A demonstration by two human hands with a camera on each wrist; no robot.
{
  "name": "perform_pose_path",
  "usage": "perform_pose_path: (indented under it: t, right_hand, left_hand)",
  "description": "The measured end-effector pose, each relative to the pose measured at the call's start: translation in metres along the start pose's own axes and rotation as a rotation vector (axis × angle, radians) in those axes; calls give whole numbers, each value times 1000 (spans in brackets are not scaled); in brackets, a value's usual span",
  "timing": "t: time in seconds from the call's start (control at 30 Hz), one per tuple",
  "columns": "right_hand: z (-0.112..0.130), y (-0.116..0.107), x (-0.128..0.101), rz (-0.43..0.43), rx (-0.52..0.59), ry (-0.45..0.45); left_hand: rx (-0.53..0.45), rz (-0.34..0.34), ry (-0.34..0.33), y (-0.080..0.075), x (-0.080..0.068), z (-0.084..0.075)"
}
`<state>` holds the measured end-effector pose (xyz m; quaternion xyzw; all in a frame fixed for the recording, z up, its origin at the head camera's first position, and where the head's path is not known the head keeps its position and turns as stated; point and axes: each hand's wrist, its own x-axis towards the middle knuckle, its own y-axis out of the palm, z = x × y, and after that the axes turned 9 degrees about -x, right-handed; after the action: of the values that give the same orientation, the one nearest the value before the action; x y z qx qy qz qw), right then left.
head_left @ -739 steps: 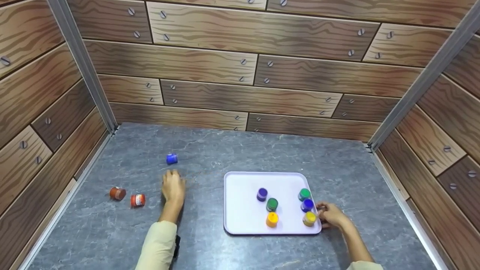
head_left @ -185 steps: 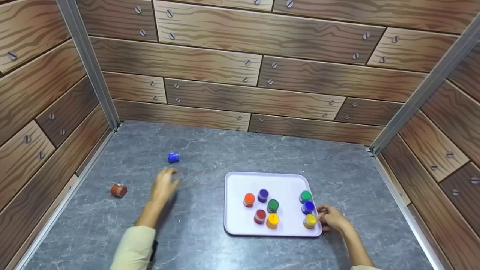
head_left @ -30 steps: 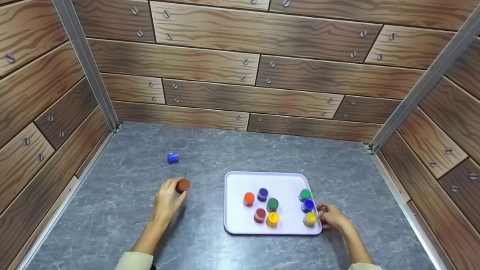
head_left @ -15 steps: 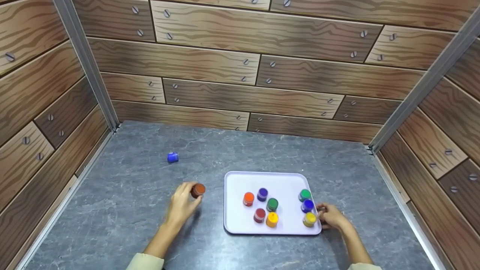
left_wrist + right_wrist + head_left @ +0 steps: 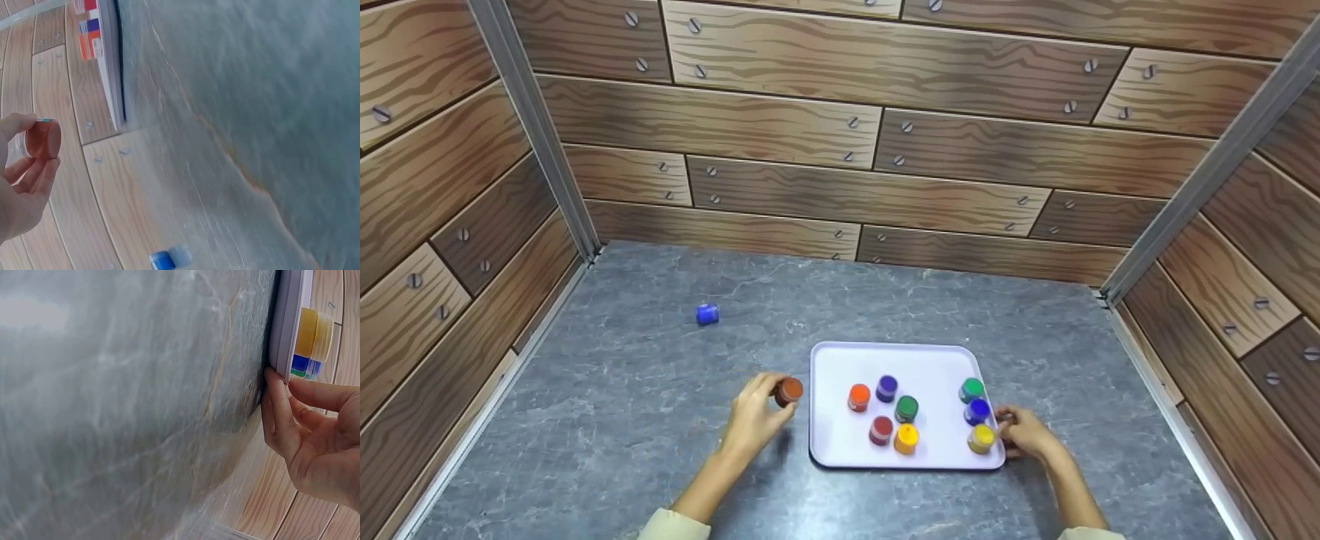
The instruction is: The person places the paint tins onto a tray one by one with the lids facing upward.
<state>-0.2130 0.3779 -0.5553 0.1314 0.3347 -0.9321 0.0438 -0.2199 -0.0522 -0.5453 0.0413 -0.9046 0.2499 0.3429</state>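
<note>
On the grey stone-look table (image 5: 660, 450), w/ wood-plank walls (image 5: 855, 135) on three sides, your white tray (image 5: 840, 450) sits right of centre, toward the near edge. Your left hand (image 5: 756, 420) is just left of the tray, raised a bit off the table, thumb & fingertips pinching a brown paint jar (image 5: 789, 391) by its sides; in the left wrist view the jar (image 5: 40, 139) lies sideways in the fingers, lid end facing the camera. The jar is close to the tray's left rim, not over it. Your right hand (image 5: 1024, 433) is at the tray's near right corner, fingers curled, tips touching the rim; right wrist view shows fingertips (image 5: 275, 391) pressed against the tray edge (image 5: 287, 326). On the tray, upright: orange jar (image 5: 859, 397), purple jar (image 5: 886, 388), green jar (image 5: 906, 409), red jar (image 5: 880, 430), yellow jar (image 5: 906, 439) in the left-middle cluster; at the right rim a 2nd green jar (image 5: 971, 390), blue jar (image 5: 976, 411), 2nd yellow jar (image 5: 981, 439). Far left, well apart, a blue jar on its side (image 5: 706, 314).
</note>
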Motion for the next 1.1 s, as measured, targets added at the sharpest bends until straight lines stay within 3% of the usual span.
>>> perform_pose_path:
  t: [0.27,0.6,1.1]
  right_hand:
    - [0,-1,-1,-1,-7,-6]
    - [1,-1,-2,14,4,8]
    - [1,-1,0,1,-9,20]
  left_hand:
    - [-57,6,12,10,1,-8]
    - [-79,67,-41,30,-4,-18]
    - [-123,120,-51,60,-10,-26]
